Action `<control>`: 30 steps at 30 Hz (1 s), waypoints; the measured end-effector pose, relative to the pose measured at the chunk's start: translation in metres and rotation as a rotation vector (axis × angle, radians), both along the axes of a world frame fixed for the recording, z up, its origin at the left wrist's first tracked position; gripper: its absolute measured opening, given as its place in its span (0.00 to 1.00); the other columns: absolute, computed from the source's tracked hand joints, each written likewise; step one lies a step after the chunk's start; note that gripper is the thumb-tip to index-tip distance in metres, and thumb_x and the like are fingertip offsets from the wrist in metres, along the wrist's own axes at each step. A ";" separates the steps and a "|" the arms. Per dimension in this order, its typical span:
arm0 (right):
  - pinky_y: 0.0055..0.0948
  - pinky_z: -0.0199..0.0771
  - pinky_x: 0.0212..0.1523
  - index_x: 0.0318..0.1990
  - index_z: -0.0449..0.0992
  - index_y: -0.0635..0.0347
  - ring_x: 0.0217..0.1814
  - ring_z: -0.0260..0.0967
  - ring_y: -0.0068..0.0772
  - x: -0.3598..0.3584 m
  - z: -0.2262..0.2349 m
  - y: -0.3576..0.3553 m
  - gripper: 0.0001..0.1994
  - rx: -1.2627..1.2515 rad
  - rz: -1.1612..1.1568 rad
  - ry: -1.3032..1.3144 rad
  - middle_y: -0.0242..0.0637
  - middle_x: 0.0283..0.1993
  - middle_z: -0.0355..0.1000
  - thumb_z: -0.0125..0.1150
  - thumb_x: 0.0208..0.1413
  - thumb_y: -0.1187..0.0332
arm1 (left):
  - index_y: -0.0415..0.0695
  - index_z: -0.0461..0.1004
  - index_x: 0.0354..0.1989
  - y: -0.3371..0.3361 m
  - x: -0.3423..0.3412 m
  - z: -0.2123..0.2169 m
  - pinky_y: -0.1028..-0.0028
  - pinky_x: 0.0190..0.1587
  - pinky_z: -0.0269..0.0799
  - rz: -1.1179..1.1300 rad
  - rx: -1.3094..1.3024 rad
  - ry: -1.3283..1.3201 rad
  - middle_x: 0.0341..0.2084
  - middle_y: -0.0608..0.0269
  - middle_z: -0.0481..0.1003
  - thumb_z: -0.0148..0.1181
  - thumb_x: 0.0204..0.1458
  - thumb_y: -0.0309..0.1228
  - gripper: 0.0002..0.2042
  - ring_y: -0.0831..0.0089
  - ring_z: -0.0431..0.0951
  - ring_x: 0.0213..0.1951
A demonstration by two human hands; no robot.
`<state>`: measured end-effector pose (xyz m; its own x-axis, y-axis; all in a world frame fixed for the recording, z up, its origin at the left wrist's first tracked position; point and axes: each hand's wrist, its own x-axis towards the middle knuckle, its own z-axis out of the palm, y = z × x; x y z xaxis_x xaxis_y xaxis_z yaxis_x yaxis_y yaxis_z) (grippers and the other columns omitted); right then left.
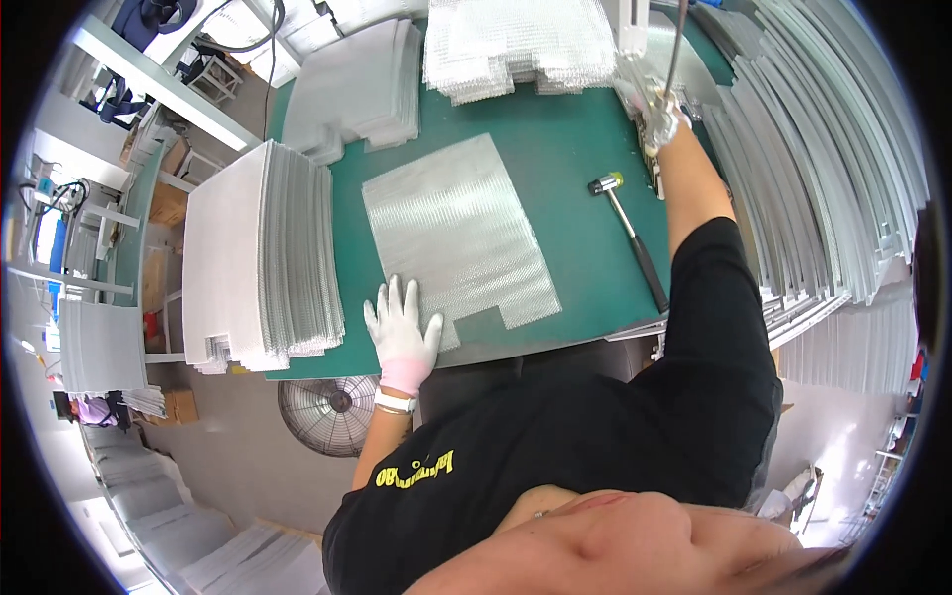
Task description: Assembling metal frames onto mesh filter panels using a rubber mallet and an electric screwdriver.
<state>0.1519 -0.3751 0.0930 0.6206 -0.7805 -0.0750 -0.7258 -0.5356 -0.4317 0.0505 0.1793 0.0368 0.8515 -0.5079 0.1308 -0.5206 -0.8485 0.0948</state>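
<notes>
A thin silver textured sheet (458, 223) with a notch in its near edge lies on the green tabletop (585, 268). My left hand (404, 332), in a white glove with a pink cuff, rests flat on the sheet's near left corner, fingers spread. My right arm stretches far to the right, where my right hand (666, 117) is at a metal fixture (654, 134) with an upright rod. Metal parts and glare hide its fingers, so its grip is unclear. Between the sheet and my right arm lies a mallet (632, 238) with a black handle and a two-coloured head.
Stacks of similar notched sheets stand at the left (253, 258), far left (352, 84) and far middle (521, 45). Many long grey strips (823, 149) are piled along the right. A round floor fan (332, 415) is below the table's near left edge.
</notes>
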 end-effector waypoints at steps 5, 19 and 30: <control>0.39 0.67 0.64 0.53 0.78 0.60 0.62 0.70 0.51 0.026 0.016 -0.051 0.35 -0.088 0.105 0.167 0.57 0.57 0.72 0.63 0.45 0.40 | 0.41 0.63 0.65 -0.005 -0.001 0.004 0.45 0.70 0.43 -0.012 -0.009 0.018 0.66 0.44 0.59 0.58 0.53 0.46 0.33 0.47 0.56 0.68; 0.32 0.64 0.64 0.62 0.68 0.70 0.67 0.65 0.47 0.021 0.000 -0.100 0.43 0.135 -0.047 -0.253 0.53 0.64 0.68 0.65 0.48 0.41 | 0.43 0.63 0.66 0.001 0.005 -0.006 0.45 0.70 0.42 -0.018 -0.049 0.011 0.67 0.46 0.58 0.57 0.54 0.47 0.33 0.48 0.55 0.69; 0.36 0.59 0.68 0.61 0.68 0.73 0.67 0.64 0.51 -0.005 0.047 -0.048 0.44 0.035 -0.225 -1.256 0.57 0.62 0.68 0.65 0.49 0.39 | 0.47 0.60 0.69 0.014 0.013 -0.004 0.47 0.72 0.38 -0.032 -0.031 0.201 0.70 0.47 0.53 0.60 0.49 0.50 0.38 0.49 0.50 0.71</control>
<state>0.1465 -0.4232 0.1401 0.1343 -0.8870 0.4419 0.1173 -0.4286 -0.8959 0.0634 0.1934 0.0329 0.8454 -0.5335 -0.0245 -0.5153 -0.8268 0.2257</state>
